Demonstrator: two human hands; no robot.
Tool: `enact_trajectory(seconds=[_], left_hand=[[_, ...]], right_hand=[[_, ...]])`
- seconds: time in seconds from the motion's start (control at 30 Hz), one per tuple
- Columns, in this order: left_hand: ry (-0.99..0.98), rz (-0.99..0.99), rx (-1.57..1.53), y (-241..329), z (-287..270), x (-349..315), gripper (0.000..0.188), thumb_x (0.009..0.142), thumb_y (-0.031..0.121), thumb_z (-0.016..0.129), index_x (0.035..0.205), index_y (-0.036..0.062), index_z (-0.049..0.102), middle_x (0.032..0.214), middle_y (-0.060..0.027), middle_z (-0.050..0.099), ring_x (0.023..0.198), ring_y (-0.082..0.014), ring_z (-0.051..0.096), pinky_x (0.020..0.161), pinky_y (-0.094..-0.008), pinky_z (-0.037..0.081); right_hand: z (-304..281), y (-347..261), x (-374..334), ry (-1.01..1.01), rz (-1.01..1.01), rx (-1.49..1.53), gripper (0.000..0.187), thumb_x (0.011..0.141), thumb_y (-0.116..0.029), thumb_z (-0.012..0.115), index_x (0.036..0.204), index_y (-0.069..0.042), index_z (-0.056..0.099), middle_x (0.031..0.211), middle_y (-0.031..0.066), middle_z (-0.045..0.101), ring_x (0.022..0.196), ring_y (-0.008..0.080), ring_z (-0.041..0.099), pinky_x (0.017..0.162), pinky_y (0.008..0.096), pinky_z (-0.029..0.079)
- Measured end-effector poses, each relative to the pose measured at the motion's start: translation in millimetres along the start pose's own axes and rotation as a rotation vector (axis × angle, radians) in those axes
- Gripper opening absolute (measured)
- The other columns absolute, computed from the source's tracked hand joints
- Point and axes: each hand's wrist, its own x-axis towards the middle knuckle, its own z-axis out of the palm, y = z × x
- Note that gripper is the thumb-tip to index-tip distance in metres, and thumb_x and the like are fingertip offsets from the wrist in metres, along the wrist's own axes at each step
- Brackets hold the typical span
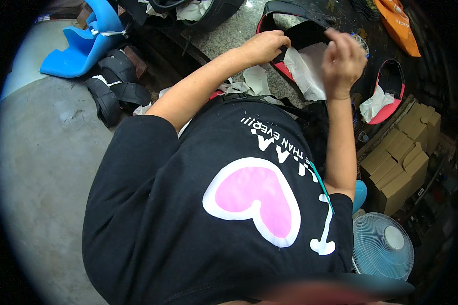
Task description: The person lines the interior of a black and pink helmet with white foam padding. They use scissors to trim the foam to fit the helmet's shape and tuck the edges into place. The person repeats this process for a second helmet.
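A black and red curved piece (299, 35), which looks like a shoe upper, lies on a speckled grey surface at the top. A loose white sheet (306, 72) hangs from its inside toward me. My left hand (266, 48) is closed at its left edge, thumb and fingertips pinching the rim beside the white sheet. Just right of the sheet is my raised right hand (344, 65), its fingers curled and smeared by motion. Whether that hand holds anything cannot be seen. A similar black and red piece (384, 96) with white lining lies further right.
Black strapped pieces (118, 81) and a blue sheet-like piece (84, 46) lie at left. White scraps (254, 81) sit in front of me. At right are an orange bag (398, 25), cardboard boxes (399, 152) and a fan (384, 246).
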Motion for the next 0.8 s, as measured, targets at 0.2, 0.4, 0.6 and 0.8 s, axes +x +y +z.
enact_trajectory(seconds=[0.2, 0.4, 0.6, 0.8], left_hand=[[0.007, -0.01, 0.047, 0.1, 8.3, -4.5, 0.035, 0.079, 0.01, 0.07, 0.113, 0.007, 0.064, 0.109, -0.0134, 0.062, 0.102, -0.0328, 0.062, 0.088, -0.0417, 0.051], [0.111, 0.111, 0.249, 15.0, 22.7, -2.0, 0.031, 0.08, 0.023, 0.073, 0.11, 0.016, 0.068, 0.107, -0.005, 0.062, 0.096, -0.0238, 0.064, 0.083, -0.0367, 0.053], [0.21, 0.191, 0.159, 7.3, 23.2, -4.3, 0.01, 0.084, 0.022, 0.068, 0.09, 0.0139, 0.067, 0.092, -0.0012, 0.064, 0.087, -0.0237, 0.063, 0.075, -0.0352, 0.053], [0.221, 0.136, 0.097, 7.5, 21.2, 2.6, 0.013, 0.089, 0.02, 0.064, 0.092, 0.0075, 0.064, 0.09, -0.0076, 0.065, 0.083, -0.028, 0.066, 0.071, -0.04, 0.053]], right_hand=[[30.0, -18.7, -39.8, -0.479, 0.293, 0.354, 0.034, 0.081, 0.0, 0.054, 0.112, -0.006, 0.067, 0.109, 0.0128, 0.068, 0.101, 0.032, 0.065, 0.088, 0.0388, 0.052], [58.9, 36.9, -57.3, -0.464, 0.849, 0.991, 0.032, 0.089, 0.001, 0.049, 0.113, -0.004, 0.07, 0.105, 0.0079, 0.073, 0.1, 0.0158, 0.068, 0.092, 0.0288, 0.051], [52.2, 37.2, -57.8, -0.685, 0.708, 0.809, 0.026, 0.094, -0.003, 0.054, 0.116, -0.001, 0.068, 0.112, 0.0045, 0.07, 0.104, 0.0121, 0.063, 0.093, 0.0253, 0.047], [44.4, 14.5, -56.2, -0.525, 0.116, 0.347, 0.04, 0.079, -0.039, 0.074, 0.104, -0.008, 0.072, 0.104, 0.0123, 0.067, 0.096, 0.0276, 0.065, 0.086, 0.0383, 0.05]])
